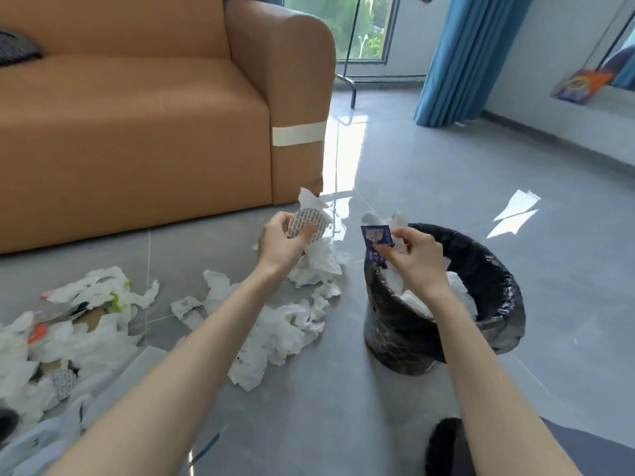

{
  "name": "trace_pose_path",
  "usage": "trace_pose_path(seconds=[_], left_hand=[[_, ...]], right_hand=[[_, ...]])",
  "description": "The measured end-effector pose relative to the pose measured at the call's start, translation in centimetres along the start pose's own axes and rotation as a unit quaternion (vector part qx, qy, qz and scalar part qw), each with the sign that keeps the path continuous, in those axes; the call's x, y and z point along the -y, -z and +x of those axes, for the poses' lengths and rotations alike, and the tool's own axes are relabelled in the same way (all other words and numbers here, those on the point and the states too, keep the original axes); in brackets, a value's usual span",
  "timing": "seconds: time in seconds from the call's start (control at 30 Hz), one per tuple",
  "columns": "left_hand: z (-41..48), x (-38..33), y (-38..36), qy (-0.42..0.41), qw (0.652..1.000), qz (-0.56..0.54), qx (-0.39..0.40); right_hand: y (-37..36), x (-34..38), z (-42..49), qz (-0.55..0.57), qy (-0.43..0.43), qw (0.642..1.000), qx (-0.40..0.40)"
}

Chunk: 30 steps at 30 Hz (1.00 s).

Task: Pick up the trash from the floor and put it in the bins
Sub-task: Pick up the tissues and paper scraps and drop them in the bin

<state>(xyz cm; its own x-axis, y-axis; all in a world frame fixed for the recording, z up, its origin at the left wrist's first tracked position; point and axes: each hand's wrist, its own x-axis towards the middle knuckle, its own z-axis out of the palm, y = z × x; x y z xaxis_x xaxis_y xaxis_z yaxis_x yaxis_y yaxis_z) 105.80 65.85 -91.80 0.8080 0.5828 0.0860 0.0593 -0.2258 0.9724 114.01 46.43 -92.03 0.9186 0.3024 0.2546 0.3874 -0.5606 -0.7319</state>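
My left hand (283,243) is shut on a round printed paper lid (309,224) together with crumpled white tissue (318,259), held above the floor near the sofa corner. My right hand (414,257) pinches a small purple wrapper (376,237) with white tissue behind it, over the near rim of the bin (488,269). The bin is lined with a black bag and holds white paper inside. More crumpled tissue (285,324) lies on the grey floor between my arms, and a bigger heap of paper and plastic scraps (79,317) lies at the left.
An orange sofa (137,125) stands behind the trash, with white tape on its arm. A blue curtain (467,60) and a black stand leg (352,87) are at the back. A dark round object (443,444) sits at the lower right edge.
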Motion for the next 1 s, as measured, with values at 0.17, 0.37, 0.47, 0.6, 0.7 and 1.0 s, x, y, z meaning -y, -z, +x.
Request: trace_pose_path(seconds=[0.17, 0.37, 0.47, 0.6, 0.7, 1.0], left_hand=[[-0.6, -1.9, -7.0, -0.011, 0.998, -0.01, 0.067], [-1.5, -0.5, -14.1, 0.035, 0.987, 0.015, 0.158], [-1.9, 0.7, -15.3, 0.048, 0.975, 0.06, 0.21], [-1.8, 0.6, -14.7, 0.024, 0.977, 0.054, 0.203], [-1.2, 0.4, -13.1, 0.026, 0.982, 0.02, 0.187], [-1.1, 2.4, -5.6, 0.055, 0.993, -0.009, 0.107]], right_hand=[[5.0, -4.5, 0.2, -0.033, -0.084, 0.996, -0.026], [6.2, -8.0, -0.2, -0.078, -0.151, 0.985, 0.043], [6.7, -8.0, -0.2, -0.078, -0.164, 0.983, 0.038], [7.1, -7.2, 0.1, -0.092, -0.153, 0.984, -0.011], [6.7, -6.0, 0.5, -0.067, -0.136, 0.988, -0.033], [0.4, -1.1, -0.4, -0.026, -0.059, 0.997, 0.041]])
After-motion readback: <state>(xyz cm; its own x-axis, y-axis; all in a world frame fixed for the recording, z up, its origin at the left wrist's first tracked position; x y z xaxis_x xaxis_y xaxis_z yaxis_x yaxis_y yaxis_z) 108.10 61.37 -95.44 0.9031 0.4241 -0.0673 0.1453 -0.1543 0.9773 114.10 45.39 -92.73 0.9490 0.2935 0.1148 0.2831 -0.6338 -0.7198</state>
